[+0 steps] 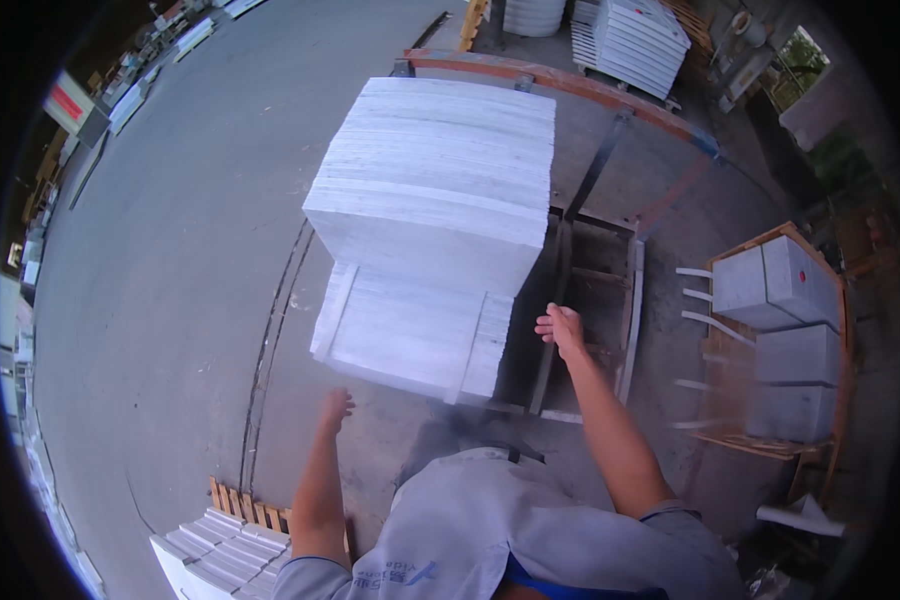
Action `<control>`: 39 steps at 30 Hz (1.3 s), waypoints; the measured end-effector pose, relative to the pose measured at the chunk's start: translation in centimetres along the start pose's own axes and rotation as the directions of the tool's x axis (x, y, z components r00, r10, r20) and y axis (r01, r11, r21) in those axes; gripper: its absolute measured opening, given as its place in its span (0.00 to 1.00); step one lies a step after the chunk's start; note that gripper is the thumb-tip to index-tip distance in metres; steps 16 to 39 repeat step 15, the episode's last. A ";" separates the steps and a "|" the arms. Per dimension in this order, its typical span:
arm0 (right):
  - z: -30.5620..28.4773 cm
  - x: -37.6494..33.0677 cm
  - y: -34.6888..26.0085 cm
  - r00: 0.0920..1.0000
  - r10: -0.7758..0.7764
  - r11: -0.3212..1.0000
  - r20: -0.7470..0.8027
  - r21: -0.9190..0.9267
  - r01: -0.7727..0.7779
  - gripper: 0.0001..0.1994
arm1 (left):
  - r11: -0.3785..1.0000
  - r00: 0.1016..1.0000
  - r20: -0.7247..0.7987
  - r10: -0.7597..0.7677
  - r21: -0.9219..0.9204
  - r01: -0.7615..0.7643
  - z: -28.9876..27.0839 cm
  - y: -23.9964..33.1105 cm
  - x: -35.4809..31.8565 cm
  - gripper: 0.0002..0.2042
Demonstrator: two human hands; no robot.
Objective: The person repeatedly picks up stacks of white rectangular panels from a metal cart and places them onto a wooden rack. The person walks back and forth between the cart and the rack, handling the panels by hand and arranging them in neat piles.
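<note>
A tall stack of white slabs with rough edges stands in front of me. Below its upper part is a lower, flat-faced section with two pale strips across it. My right hand is raised beside the stack's lower right edge, apart from it, fingers loosely stretched and nothing in them. Off the lower left corner hangs my left hand, slightly blurred, with its fingers loosely bent and no object visible in it.
Right of the stack is a metal frame with a rusty rail. Wrapped grey blocks sit on a pallet at the right. A pallet of white pieces lies at lower left. More stacked slabs stand at the back.
</note>
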State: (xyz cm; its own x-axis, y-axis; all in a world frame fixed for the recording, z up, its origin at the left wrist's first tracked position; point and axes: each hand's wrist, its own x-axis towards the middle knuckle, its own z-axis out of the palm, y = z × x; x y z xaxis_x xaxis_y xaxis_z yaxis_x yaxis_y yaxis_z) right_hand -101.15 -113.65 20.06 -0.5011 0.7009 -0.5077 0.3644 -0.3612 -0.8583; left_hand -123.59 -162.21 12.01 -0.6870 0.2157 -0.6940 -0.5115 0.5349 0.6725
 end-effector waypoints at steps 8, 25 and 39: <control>2.6 3.9 -3.0 0.979 -0.043 0.998 -0.200 -0.048 0.034 0.19 | 0.995 0.994 0.098 -0.047 -0.081 0.055 1.6 3.4 -1.0 0.21; 4.9 10.1 -5.1 0.965 0.031 0.956 -0.261 -0.275 -0.105 0.24 | 0.994 0.993 0.092 -0.071 -0.077 0.078 -2.3 10.8 5.2 0.23; 4.9 10.1 -5.1 0.965 0.031 0.956 -0.261 -0.275 -0.105 0.24 | 0.994 0.993 0.092 -0.071 -0.077 0.078 -2.3 10.8 5.2 0.23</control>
